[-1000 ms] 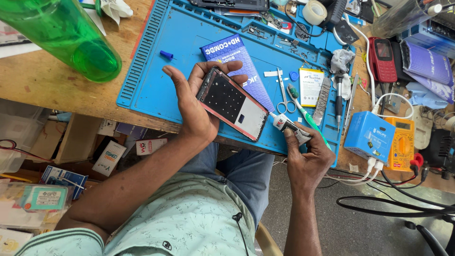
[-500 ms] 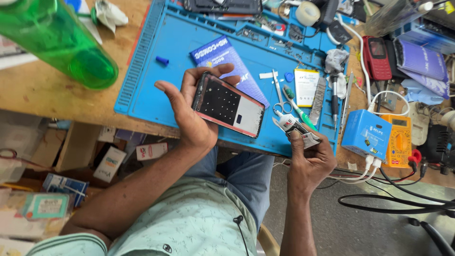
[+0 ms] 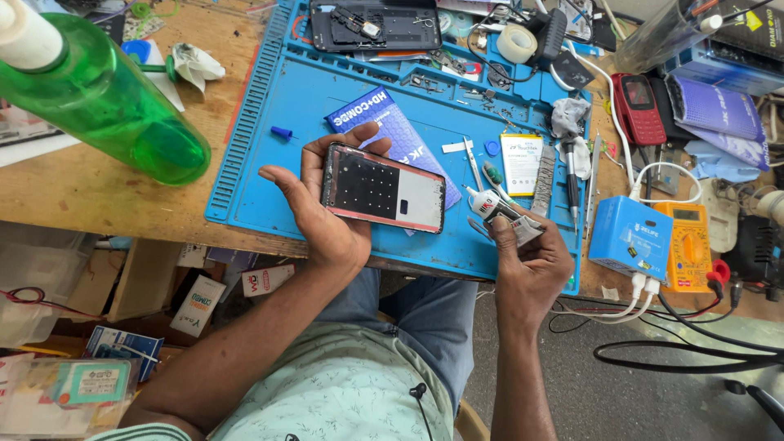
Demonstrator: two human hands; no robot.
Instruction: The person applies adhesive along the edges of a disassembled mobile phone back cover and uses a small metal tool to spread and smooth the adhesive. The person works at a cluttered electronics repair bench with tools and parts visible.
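Head camera looks down on a cluttered wooden bench with a blue work mat spread across it, and everything else can be placed from that mat. Over the mat's near edge the left hand is closed around a phone frame, thumb on the left side and fingers curled over the top edge, so the dark inner face with its grid of small holes points up toward the camera. Just to the right of the frame, also above the mat's near edge, the right hand grips a small glue tube, fingers wrapped around its crumpled body and the pale nozzle pointing toward the frame's right end, close to it but not touching. Behind the frame a blue packet lies flat on the mat, partly covered by the fingers. Further right on the mat rest tweezers, a white battery and a few screwdrivers. At the mat's far edge sits a black phone back with a roll of tape beside it. Off the mat's left side stands a green bottle. Off its right side are a blue box, an orange meter and a red phone.
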